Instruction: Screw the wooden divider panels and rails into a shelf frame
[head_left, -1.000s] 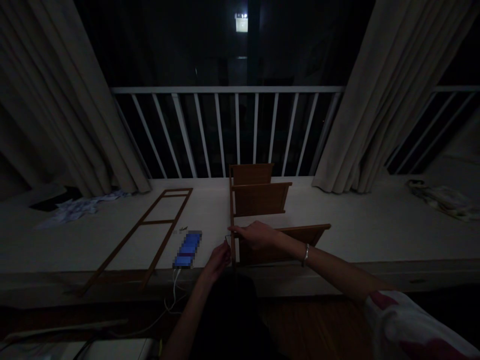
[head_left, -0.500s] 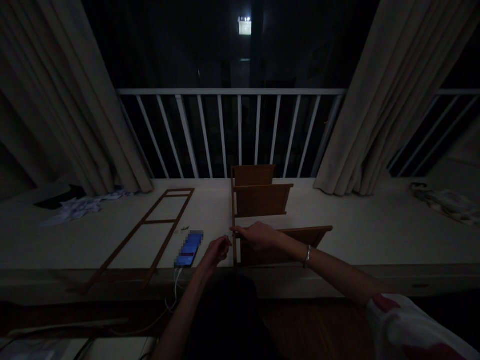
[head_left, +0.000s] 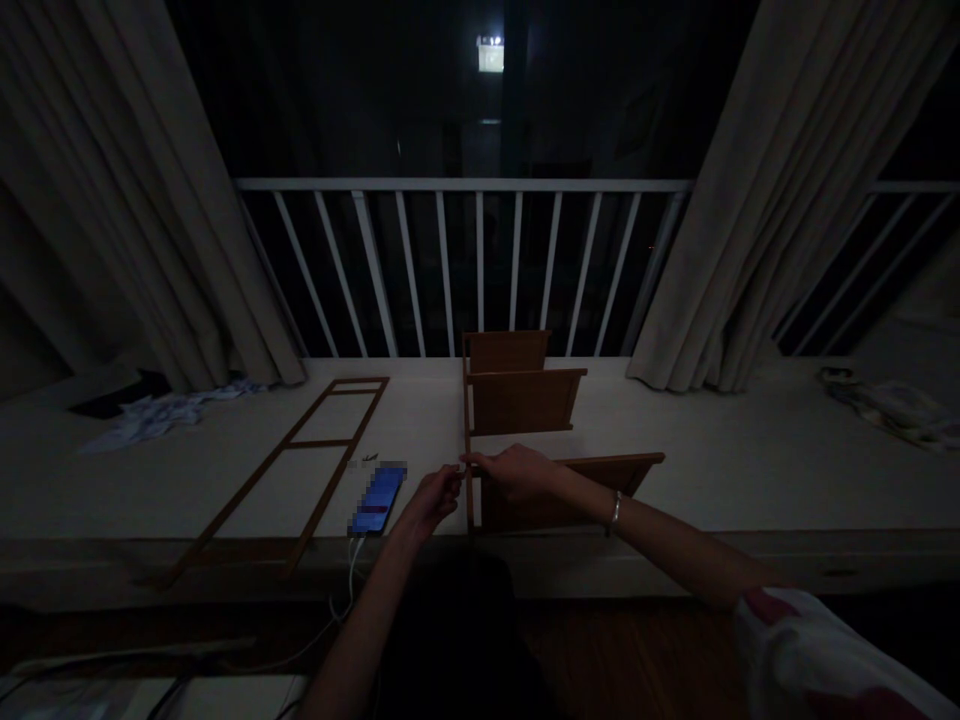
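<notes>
A brown wooden shelf frame rests on the pale window ledge, its panels sticking out to the right from one long thin side rail. My right hand is closed over the end of the nearest panel, thumb and finger at the rail. Just left of that joint, my left hand pinches a thin rod-like tool, mostly hidden by the fingers and dim light, against the rail's outer side. Further left lies a separate ladder-like wooden frame, flat on the ledge and overhanging its front edge.
A lit phone with a white cable lies left of my left hand. Small dark pieces sit behind it. Crumpled cloth lies far left. White railings and curtains stand behind the ledge.
My left hand has turned slightly and its fingers have shifted up and closer to the rail. My right hand and the shelf frame have stayed in place.
</notes>
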